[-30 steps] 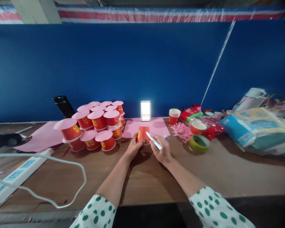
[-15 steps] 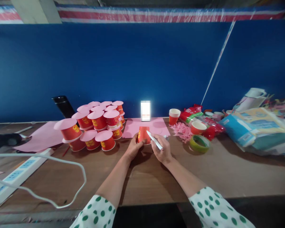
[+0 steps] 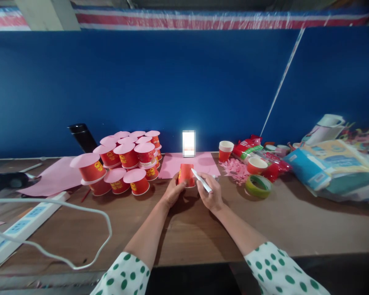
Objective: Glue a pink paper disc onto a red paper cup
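Nearest, two white sleeves with green dots (image 3: pixel 123 275) reached over the edge of the brown worktop (image 3: pixel 190 241). Leftward, a white cable (image 3: pixel 110 229) looped across the worktop and over a power strip (image 3: pixel 27 229).

Ahead, the left hand (image 3: pixel 173 192) had its fingers closed around a red paper cup (image 3: pixel 185 174), held rim down in front of the body. The right hand (image 3: pixel 212 194) pinched a white pen (image 3: pixel 203 182) between its fingers, the tip at the cup's right edge; whether it touched, I could not tell.

To the right lay a green tape roll (image 3: pixel 257 187), with a loose cup (image 3: pixel 257 165) just behind and pink scraps (image 3: pixel 237 171) beside it. Leftward stood stacked cups (image 3: pixel 125 159) topped with pink discs.

Beyond the held cup, which hid part of them, lay pink sheets (image 3: pixel 169 164). Farther right, a blue-and-yellow package (image 3: pixel 332 166) partly blocked a white jug (image 3: pixel 327 125). Farthest, a bright screen (image 3: pixel 188 143) and a tilted black bottle (image 3: pixel 83 137) stood before the blue wall (image 3: pixel 172 82).
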{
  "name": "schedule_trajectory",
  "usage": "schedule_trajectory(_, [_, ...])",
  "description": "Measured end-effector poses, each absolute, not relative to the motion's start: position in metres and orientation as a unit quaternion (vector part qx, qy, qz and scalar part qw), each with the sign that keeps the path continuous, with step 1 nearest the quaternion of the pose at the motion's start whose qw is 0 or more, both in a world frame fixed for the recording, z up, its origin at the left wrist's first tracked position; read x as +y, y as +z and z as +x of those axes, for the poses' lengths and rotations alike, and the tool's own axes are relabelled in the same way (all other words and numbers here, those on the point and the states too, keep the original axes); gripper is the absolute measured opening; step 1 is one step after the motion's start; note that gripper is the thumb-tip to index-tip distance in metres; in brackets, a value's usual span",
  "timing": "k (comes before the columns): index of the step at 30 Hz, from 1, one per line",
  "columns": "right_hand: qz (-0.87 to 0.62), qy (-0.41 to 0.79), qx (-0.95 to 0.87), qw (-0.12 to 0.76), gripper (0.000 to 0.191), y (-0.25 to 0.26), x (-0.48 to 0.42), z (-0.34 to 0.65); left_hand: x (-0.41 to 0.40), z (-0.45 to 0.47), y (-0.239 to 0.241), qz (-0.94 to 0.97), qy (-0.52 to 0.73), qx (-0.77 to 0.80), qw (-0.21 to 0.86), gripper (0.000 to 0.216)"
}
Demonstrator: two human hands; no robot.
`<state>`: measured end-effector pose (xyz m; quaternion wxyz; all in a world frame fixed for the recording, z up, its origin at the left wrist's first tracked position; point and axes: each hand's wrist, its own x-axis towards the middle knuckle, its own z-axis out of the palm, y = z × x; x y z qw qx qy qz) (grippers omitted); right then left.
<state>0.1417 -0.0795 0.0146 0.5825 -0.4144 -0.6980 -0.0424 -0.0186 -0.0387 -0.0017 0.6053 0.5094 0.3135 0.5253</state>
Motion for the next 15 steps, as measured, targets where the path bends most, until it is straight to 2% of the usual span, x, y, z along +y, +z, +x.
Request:
schedule_trajectory(6, [-0.413,-0.040,-0.697,0.584,0.019,0.0162,-0.0814,0.1409,-0.0418,-0.0180,0.0024,0.481,0.520,0.256,0.658,0.056])
schedule_trajectory(15, [-0.436,-0.033,-0.682,0.586,0.019,0.0149,-0.0787,0.1417,-0.0403,-0.0191,0.0015,0.457,0.523,0.247,0.676,0.050])
